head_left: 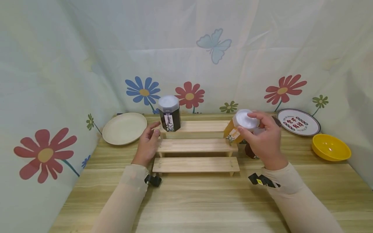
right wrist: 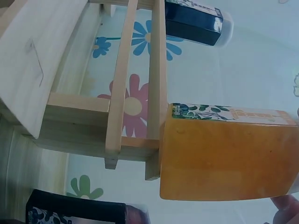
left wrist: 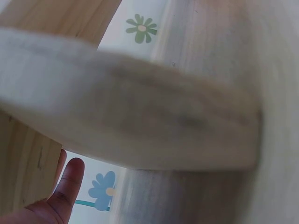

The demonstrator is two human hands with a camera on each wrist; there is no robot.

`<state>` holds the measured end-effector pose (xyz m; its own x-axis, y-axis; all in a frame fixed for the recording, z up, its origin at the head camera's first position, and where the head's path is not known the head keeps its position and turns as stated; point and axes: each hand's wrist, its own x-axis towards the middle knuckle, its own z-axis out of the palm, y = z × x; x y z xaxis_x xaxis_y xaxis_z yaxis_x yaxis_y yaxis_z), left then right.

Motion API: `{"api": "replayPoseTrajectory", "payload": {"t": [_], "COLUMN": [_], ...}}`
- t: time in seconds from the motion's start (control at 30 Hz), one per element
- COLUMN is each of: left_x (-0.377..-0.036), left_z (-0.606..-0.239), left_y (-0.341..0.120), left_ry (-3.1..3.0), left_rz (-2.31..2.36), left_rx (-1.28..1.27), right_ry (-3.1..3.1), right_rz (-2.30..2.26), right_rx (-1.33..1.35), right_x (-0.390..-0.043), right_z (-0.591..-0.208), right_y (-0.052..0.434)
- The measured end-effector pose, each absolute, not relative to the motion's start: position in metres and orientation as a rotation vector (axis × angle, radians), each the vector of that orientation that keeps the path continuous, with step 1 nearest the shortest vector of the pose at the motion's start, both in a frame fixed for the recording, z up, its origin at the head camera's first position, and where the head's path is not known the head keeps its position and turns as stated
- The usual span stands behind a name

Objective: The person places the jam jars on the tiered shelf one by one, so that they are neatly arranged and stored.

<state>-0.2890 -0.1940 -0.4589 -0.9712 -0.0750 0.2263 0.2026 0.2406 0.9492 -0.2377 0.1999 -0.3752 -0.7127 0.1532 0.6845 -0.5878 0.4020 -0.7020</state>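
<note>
My right hand (head_left: 247, 123) grips an orange jar (head_left: 233, 132) by its white lid (head_left: 244, 118) and holds it tilted at the right end of a three-step wooden stand (head_left: 195, 145). In the right wrist view the orange jar (right wrist: 229, 154) fills the middle, just off the stand (right wrist: 117, 93). A black jar (head_left: 169, 114) with a pale lid stands on the top step at the left; the black jar (right wrist: 194, 18) also shows from the right wrist. My left hand (head_left: 152, 132) rests with relaxed fingers against the stand's left end, holding nothing. The left wrist view shows blurred wood and fingertips (left wrist: 70, 179).
A dark jar (head_left: 250, 152) stands on the table behind my right hand, and the dark jar (right wrist: 77, 207) also shows in the right wrist view. A cream plate (head_left: 124, 128) lies back left, a patterned plate (head_left: 298, 122) back right, a yellow bowl (head_left: 331, 147) at the right. Flowered cloth walls surround the table.
</note>
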Motion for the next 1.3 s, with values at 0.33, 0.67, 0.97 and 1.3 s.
{"api": "replayPoseTrajectory", "payload": {"t": [0.33,0.67,0.97,1.3], "left_x": [-0.2896,-0.2916,-0.2895,-0.2886], "left_z": [-0.4596,-0.4609,-0.4585,-0.458], "left_y": [-0.1947,-0.1959,-0.1948,-0.1945], "left_ry": [-2.281,-2.271,-2.292,-2.286], "left_rz": [-1.822,-1.822,-1.807,-1.786], "left_rx": [-0.125,-0.132,-0.123,-0.147], "right_ry": [-2.006,-1.996,-1.983,-2.018], "right_rz": [1.398,1.371,1.389,1.367], "right_rx": [0.335,0.343,0.333,0.32], "right_x": [-0.2392,-0.2402,-0.2395,-0.24], "right_z": [-0.3751,-0.3744,-0.375,-0.3737], "right_y": [0.2004,0.1986,0.1991,0.2009]}}
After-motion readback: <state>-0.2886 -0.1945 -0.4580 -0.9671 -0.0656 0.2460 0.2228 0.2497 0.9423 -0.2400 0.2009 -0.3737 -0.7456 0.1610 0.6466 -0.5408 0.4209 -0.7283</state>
